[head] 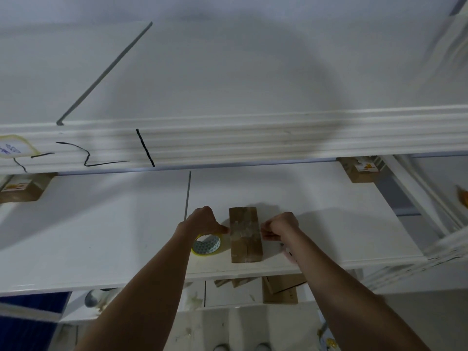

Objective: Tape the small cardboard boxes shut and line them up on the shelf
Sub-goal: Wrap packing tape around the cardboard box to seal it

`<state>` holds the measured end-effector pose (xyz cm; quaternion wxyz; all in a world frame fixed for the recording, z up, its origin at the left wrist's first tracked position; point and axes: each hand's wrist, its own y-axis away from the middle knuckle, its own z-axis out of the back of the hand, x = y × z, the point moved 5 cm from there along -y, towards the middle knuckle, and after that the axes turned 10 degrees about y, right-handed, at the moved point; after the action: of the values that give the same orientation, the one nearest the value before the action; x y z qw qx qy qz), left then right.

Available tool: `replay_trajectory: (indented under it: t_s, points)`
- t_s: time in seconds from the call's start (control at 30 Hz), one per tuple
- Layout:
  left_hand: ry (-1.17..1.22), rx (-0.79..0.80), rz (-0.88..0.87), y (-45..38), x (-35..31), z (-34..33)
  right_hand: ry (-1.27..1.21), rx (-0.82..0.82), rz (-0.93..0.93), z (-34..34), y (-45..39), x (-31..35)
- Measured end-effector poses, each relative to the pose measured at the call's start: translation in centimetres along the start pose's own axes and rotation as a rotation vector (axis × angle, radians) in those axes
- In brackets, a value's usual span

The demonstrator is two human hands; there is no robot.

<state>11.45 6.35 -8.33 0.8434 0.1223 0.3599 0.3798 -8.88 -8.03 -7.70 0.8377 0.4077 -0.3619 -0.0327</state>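
Note:
A small brown cardboard box [245, 235] lies on the white shelf [101, 231], near its front edge. A strip of clear tape [243, 230] runs across the middle of the box top. My left hand [205, 221] is at the box's left side, fingers curled, pinching the tape end there. At the box's right side my right hand [279, 226] pinches the other tape end with curled fingers. A roll of tape [207, 244] with a yellow rim lies on the shelf just under my left wrist.
Two more cardboard boxes stand at the back of the shelf, one at the far left [21, 190] and one at the right [361, 169]. An upper shelf [228, 140] hangs above. Flattened cardboard [279, 288] lies on a lower level below the shelf edge.

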Motion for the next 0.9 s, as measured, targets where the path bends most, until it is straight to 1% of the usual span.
replay_trajectory:
  t_s: [0.17, 0.23, 0.3, 0.33, 0.4, 0.47, 0.53, 0.63, 0.67, 0.73, 0.83, 0.9]
  points:
    - [-0.013, 0.01, 0.008, -0.2, -0.2, -0.1, -0.057, 0.062, -0.017, -0.4, -0.2, -0.7]
    - [-0.019, 0.007, 0.008, -0.1, -0.3, -0.1, -0.07, 0.06, 0.008, -0.7, -0.4, -0.9]
    - [-0.019, 0.003, 0.012, -0.1, -0.3, -0.1, 0.036, -0.016, 0.079, -0.7, -0.9, -1.2]
    - [-0.02, -0.001, 0.014, -0.1, -0.3, -0.1, 0.099, -0.06, 0.089, -0.6, -1.1, -1.5]
    - [-0.019, -0.001, 0.014, -0.2, -0.2, -0.1, 0.131, -0.1, 0.075, -0.6, -1.3, -2.4]
    - [-0.027, -0.001, 0.007, -0.1, -0.2, -0.1, 0.204, -0.16, 0.113, -0.1, -0.8, -2.5]
    - [-0.02, 0.0, -0.001, -0.1, -0.3, -0.1, 0.316, -0.281, 0.217, 0.7, 0.2, -1.8]
    - [-0.019, -0.002, 0.0, 0.0, -0.3, -0.1, 0.348, -0.507, 0.405, 1.5, 2.7, 0.4]
    - [-0.019, 0.0, -0.001, 0.0, -0.4, -0.1, 0.365, -0.538, 0.453, 1.2, 3.4, 1.2]
    - [-0.021, 0.005, 0.002, 0.0, -0.4, -0.1, 0.451, -0.514, 0.491, 0.0, 4.5, 2.4]
    - [-0.028, 0.009, 0.026, -0.1, -0.3, -0.1, 0.562, -0.396, 0.452, -2.2, 5.4, 2.8]
    - [-0.038, 0.007, 0.038, -0.1, -0.3, -0.1, 0.652, -0.358, 0.449, -3.3, 5.7, 2.8]
